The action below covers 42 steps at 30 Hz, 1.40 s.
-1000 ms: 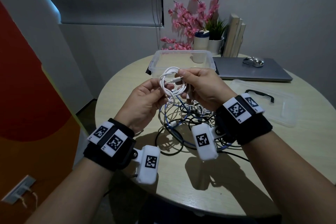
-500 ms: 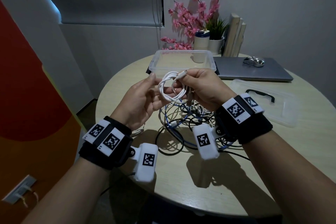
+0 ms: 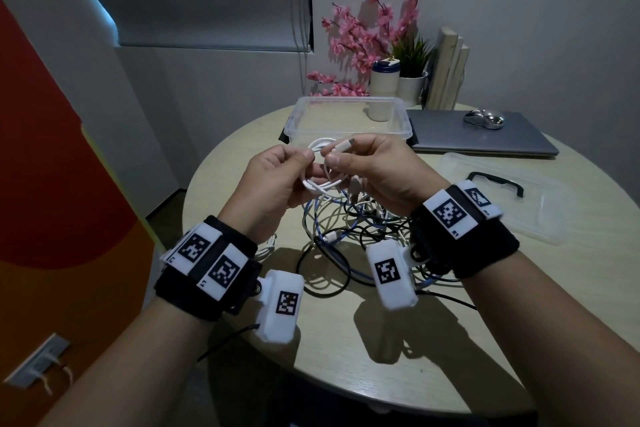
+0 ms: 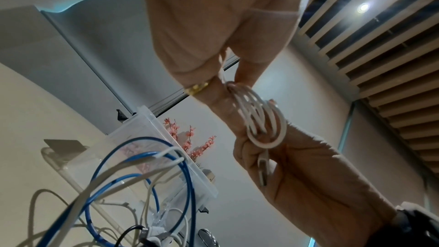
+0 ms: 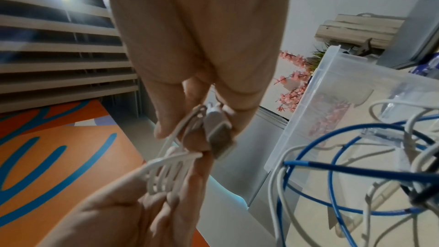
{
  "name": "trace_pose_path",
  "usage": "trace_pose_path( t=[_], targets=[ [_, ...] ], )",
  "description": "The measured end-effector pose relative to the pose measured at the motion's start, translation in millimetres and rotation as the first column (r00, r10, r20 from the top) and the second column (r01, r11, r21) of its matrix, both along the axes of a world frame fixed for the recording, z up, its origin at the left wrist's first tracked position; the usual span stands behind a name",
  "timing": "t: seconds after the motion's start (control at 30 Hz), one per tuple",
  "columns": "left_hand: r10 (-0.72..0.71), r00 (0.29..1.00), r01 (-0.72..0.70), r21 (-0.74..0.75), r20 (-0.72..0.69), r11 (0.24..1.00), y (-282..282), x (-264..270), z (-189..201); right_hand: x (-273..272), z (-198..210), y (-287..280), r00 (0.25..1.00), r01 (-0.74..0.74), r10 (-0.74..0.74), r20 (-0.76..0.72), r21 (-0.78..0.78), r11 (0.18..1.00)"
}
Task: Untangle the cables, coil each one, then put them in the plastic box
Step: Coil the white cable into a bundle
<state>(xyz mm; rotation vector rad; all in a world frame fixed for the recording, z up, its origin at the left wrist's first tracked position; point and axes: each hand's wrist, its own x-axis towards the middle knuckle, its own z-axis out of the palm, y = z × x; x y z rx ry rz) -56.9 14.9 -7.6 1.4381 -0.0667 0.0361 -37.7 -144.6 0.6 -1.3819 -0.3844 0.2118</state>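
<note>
First cable nearly coiled, none boxed yet.

Your left hand [image 3: 277, 180] pinches the white cable [image 3: 320, 180] coil; your right hand [image 3: 377, 170] grips its connector end, both fists closed on it above the bench [image 3: 450, 340]. Beneath lies the tangle [image 3: 346, 229] of blue, white and black cables, still to sort. Beyond, the plastic box [image 3: 346, 116] holds no cables.

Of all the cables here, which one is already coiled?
The white cable, held in the air between the left hand and right hand. The blue cable and black cable lie tangled on the table.
</note>
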Motion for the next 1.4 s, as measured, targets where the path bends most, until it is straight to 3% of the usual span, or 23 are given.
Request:
trace_pose_path(
  t=[0.13,0.27,0.4,0.53,0.6,0.87,0.97,1.1,1.27,1.4],
  targets=[
    [-0.085,0.995,0.09,0.129,-0.045,0.988,3.1,2.7,5.4,-2.5,-2.9,4.6,0.997,-0.025,0.034,0.068,-0.139,0.99],
    [-0.157,0.985,0.168,0.222,-0.066,0.96,4.5,6.3,-1.2,-7.9,-1.7,6.2,0.994,-0.061,0.074,0.076,-0.162,0.985],
    [0.05,0.999,-0.05,0.308,0.008,0.95,3.9,10.0,-9.6,-7.1,-1.1,2.2,0.991,-0.083,0.096,0.093,-0.127,0.988],
    [0.178,0.977,-0.212,0.476,0.118,0.853,4.6,14.3,-18.2,-8.5,1.0,3.2,0.978,-0.001,0.039,0.203,-0.187,0.982],
    [0.224,0.968,-0.252,0.509,0.117,0.823,10.1,18.3,-21.1,-9.4,0.7,3.3,0.976,-0.019,0.056,0.209,-0.176,0.984],
    [0.235,0.964,-0.264,0.451,0.12,0.852,16.0,21.3,-22.7,-2.9,-0.6,-1.9,0.996,-0.042,0.04,0.082,0.028,0.999],
    [0.171,0.978,-0.205,0.359,0.123,0.91,12.4,19.5,-24.1,1.7,0.9,-4.0,1.0,0.021,-0.018,-0.02,0.144,0.989],
    [-0.061,0.992,0.031,0.262,0.107,0.965,8.1,11.4,-25.1,7.8,3.6,-8.2,0.968,0.236,-0.214,-0.128,0.198,0.951],
    [-0.279,0.956,0.254,0.213,0.095,0.943,-2.6,-1.1,-24.6,12.0,2.1,-8.4,0.898,0.44,-0.44,-0.008,0.052,0.896],
    [-0.284,0.954,0.263,0.183,0.099,0.947,-7.7,-6.3,-20.3,8.5,3.1,-8.8,0.918,0.396,-0.395,0.03,-0.05,0.917]
  ],
)
